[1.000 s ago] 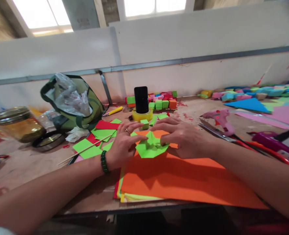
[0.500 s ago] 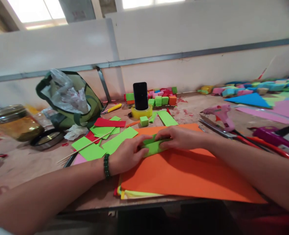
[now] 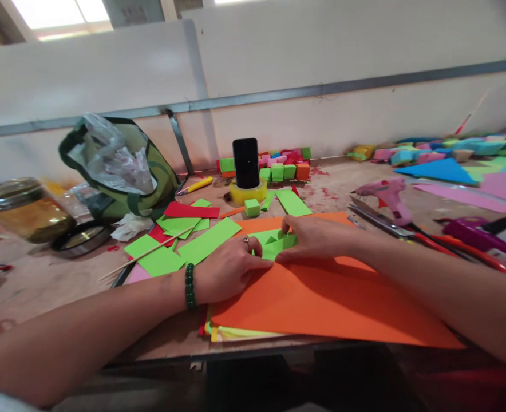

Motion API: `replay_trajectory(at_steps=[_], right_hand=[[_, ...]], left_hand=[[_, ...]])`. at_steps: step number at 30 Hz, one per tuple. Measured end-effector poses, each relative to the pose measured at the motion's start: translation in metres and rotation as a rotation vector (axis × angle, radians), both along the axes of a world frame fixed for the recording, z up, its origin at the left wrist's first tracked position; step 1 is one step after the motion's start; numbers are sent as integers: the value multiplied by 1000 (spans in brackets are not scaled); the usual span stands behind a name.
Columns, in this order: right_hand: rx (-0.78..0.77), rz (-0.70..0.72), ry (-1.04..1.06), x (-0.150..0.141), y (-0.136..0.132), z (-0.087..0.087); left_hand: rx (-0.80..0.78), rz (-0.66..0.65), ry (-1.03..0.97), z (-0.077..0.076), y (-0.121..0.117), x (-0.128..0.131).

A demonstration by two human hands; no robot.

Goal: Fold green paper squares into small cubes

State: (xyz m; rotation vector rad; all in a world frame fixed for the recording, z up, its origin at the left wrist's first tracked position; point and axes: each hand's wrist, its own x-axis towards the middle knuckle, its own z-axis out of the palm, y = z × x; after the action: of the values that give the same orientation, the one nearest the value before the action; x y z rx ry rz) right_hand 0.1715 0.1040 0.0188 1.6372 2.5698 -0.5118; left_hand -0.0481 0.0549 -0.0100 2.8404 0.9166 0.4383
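Note:
A piece of bright green folded paper [image 3: 272, 246] lies on a stack of coloured sheets topped by an orange sheet [image 3: 321, 297]. From the left, my left hand [image 3: 231, 263] has its fingers closed at the paper's near left edge, the index finger reaching along it. My right hand [image 3: 311, 237] grips the paper's right end between thumb and fingers. Small raised flaps show between the two hands. Just beyond sits a small green paper cube [image 3: 252, 208]. Green paper strips [image 3: 212, 240] lie left of the stack, with a thin wooden stick [image 3: 145, 252] across some of them.
A phone [image 3: 246, 163] stands in a yellow tape roll [image 3: 248, 191], with several paper cubes behind it. To the right are a pink glue gun [image 3: 386, 197], scissors [image 3: 382, 220] and a purple tool [image 3: 485, 243]. A green bag [image 3: 158, 177] and a glass jar [image 3: 25, 209] stand left.
The green paper was folded over under both hands; now it lies more opened, showing raised flaps. My left index finger has stretched along its near edge. The view has tilted slightly.

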Motion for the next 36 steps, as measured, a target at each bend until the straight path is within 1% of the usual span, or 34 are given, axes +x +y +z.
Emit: replay_trajectory(at_steps=[3,8,13,15,16,18,20,21,22,24,25,27,28,30,32,34,36], right_hand=[[-38,13,-36,5,6,3],[-58,16,-130,16,11,13],[-70,65,-128,28,17,14],[-68,91,-112,35,22,16],[-71,107,-95,38,24,17],[-72,148,-36,42,27,20],[-11,156,55,40,28,20],[40,144,108,38,28,19],[95,124,158,34,28,16],[154,102,224,26,27,8],[153,114,231,23,26,3],[179,159,272,16,25,-6],[217,187,326,14,24,-9],[322,254,480,10,22,-14],[421,350,614,5,18,-17],[522,428,688,1,13,-19],[684,459,742,-2,8,-20]], left_hand=[[-80,23,-16,5,0,1],[-133,33,-29,12,-1,-2],[-216,32,-93,14,-1,-11],[-199,40,-148,14,-1,-12],[-160,61,-197,13,0,-12],[-33,163,-318,9,4,-11],[60,300,-382,4,12,-10],[61,353,-379,1,17,-10],[26,380,-351,-2,22,-10],[-79,359,-298,-8,31,-10],[-106,343,-288,-9,34,-10],[-110,341,-310,-10,35,-10],[-107,347,-337,-9,33,-9],[-158,348,-402,-7,28,-7],[-287,299,-450,-4,22,-5],[-426,239,-491,-2,17,-3],[-505,203,-554,0,14,-2]])
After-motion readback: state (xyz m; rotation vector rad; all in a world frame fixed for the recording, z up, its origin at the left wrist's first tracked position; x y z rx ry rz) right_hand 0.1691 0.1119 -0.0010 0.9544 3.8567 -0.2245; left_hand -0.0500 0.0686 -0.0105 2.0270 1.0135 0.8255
